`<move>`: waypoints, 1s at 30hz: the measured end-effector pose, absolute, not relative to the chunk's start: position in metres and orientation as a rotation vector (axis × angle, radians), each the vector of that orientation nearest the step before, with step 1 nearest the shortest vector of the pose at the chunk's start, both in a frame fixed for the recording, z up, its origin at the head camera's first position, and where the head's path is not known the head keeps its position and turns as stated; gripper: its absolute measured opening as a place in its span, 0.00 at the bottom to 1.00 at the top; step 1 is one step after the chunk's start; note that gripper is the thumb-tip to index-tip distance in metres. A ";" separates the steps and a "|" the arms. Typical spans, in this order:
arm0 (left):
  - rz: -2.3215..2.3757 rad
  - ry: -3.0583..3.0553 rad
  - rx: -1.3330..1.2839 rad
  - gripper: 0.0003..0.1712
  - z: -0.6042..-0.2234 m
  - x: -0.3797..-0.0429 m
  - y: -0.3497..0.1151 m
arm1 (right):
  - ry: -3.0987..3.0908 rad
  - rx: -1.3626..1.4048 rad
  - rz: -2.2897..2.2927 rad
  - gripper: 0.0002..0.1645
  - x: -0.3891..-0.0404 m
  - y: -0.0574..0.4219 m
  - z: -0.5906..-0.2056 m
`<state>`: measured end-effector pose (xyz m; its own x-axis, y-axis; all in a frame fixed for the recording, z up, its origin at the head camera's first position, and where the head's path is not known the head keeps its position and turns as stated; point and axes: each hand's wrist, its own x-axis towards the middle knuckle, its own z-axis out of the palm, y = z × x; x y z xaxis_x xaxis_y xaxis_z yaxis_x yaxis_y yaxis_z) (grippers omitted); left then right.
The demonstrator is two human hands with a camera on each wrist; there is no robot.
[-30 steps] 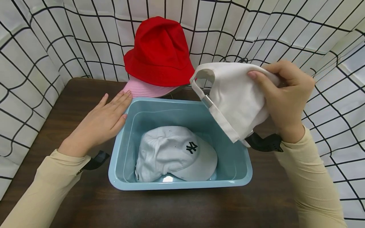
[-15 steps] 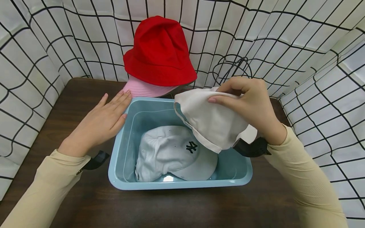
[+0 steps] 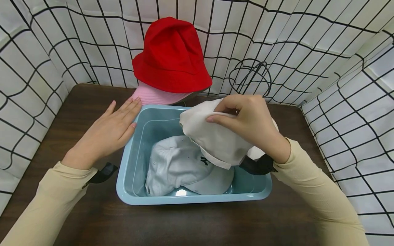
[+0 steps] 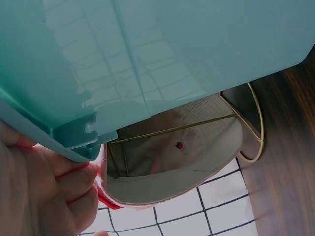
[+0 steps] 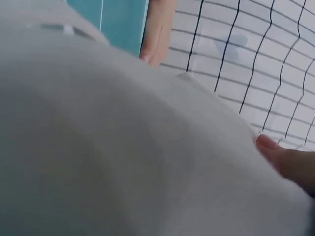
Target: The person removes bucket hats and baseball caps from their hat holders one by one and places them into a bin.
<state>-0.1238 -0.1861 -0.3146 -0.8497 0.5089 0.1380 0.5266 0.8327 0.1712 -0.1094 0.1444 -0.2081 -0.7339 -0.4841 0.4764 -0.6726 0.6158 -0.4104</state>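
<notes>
We judged the loading to be partly done: one pale blue cap (image 3: 172, 164) lay in the blue bin (image 3: 197, 199) on the counter (image 3: 184, 225), and the fingers of our right hand (image 3: 250, 119) pinched a white cap (image 3: 212, 136) over the bin, not yet released, though we could not tell whether the caps touched. The fingers of our left hand (image 3: 104, 133) lay straight, gripping nothing, at the bin's far left corner; the red hat (image 3: 172, 58) and pink hat (image 3: 154, 94) sat outside, behind it, perhaps left to load.
</notes>
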 end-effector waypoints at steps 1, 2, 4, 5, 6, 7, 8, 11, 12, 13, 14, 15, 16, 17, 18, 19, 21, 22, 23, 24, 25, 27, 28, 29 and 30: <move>-0.310 -2.923 -0.828 0.38 -0.315 -0.124 -0.186 | -2.525 0.942 0.813 0.08 -0.108 0.142 -0.209; -0.310 -2.922 -0.829 0.38 -0.314 -0.124 -0.186 | -2.527 0.944 0.794 0.09 -0.107 0.139 -0.209; -0.311 -2.921 -0.830 0.38 -0.315 -0.124 -0.186 | -2.536 0.939 0.755 0.09 -0.104 0.134 -0.210; -0.311 -2.920 -0.830 0.38 -0.315 -0.124 -0.186 | -2.538 0.938 0.740 0.09 -0.102 0.131 -0.210; -0.311 -2.919 -0.830 0.38 -0.315 -0.124 -0.185 | -2.537 0.936 0.726 0.10 -0.100 0.129 -0.211; -0.312 -2.917 -0.830 0.38 -0.315 -0.124 -0.185 | -2.535 0.933 0.714 0.10 -0.099 0.127 -0.211; -0.315 -2.916 -0.832 0.38 -0.315 -0.124 -0.185 | -2.537 0.930 0.704 0.10 -0.097 0.126 -0.212; -0.320 -2.907 -0.833 0.38 -0.315 -0.123 -0.185 | -2.526 0.942 0.682 0.10 -0.091 0.122 -0.213; -0.320 -2.903 -0.835 0.38 -0.315 -0.123 -0.185 | -2.525 0.948 0.676 0.10 -0.089 0.121 -0.213; -0.320 -2.900 -0.835 0.38 -0.315 -0.123 -0.185 | -2.524 0.953 0.671 0.10 -0.088 0.120 -0.214; -0.321 -2.896 -0.834 0.38 -0.315 -0.123 -0.185 | -2.525 0.959 0.673 0.10 -0.086 0.119 -0.214; -0.322 -2.893 -0.833 0.37 -0.315 -0.122 -0.185 | -2.520 0.970 0.675 0.10 -0.084 0.118 -0.214; -0.321 -2.890 -0.834 0.37 -0.315 -0.122 -0.185 | -2.514 0.978 0.681 0.10 -0.083 0.117 -0.214; -0.321 -2.888 -0.834 0.37 -0.315 -0.122 -0.185 | -2.507 0.985 0.687 0.09 -0.082 0.117 -0.215; -0.324 -2.886 -0.835 0.37 -0.315 -0.122 -0.185 | -2.499 0.993 0.692 0.09 -0.081 0.116 -0.216; -0.326 -2.886 -0.835 0.37 -0.315 -0.122 -0.185 | -2.481 1.003 0.684 0.09 -0.081 0.117 -0.219; -0.327 -2.886 -0.836 0.37 -0.315 -0.122 -0.185 | -2.441 1.034 0.666 0.09 -0.082 0.117 -0.228; -0.326 -2.887 -0.835 0.37 -0.315 -0.122 -0.185 | -2.424 1.049 0.654 0.09 -0.082 0.117 -0.233; -0.325 -2.887 -0.834 0.37 -0.315 -0.122 -0.185 | -2.410 1.065 0.641 0.09 -0.083 0.117 -0.238; -0.325 -2.889 -0.833 0.37 -0.315 -0.122 -0.185 | -2.399 1.081 0.620 0.09 -0.083 0.117 -0.243; -0.324 -2.891 -0.832 0.37 -0.315 -0.122 -0.186 | -2.396 1.095 0.601 0.09 -0.083 0.117 -0.248; -0.322 -2.890 -0.831 0.37 -0.315 -0.122 -0.186 | -2.406 1.112 0.576 0.09 -0.080 0.115 -0.255; -0.323 -2.888 -0.830 0.37 -0.315 -0.122 -0.186 | -2.414 1.118 0.567 0.09 -0.079 0.114 -0.258; -0.325 -2.887 -0.831 0.37 -0.315 -0.122 -0.186 | -2.421 1.118 0.556 0.09 -0.077 0.112 -0.260; -0.325 -2.887 -0.831 0.37 -0.316 -0.122 -0.185 | -2.427 1.120 0.543 0.09 -0.075 0.112 -0.263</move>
<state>-0.1221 -0.1855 -0.3155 -0.8420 0.5110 0.1730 0.5367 0.8261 0.1718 -0.0750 0.1116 -0.2627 -0.5925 -0.6197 0.5147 -0.7799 0.6013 -0.1738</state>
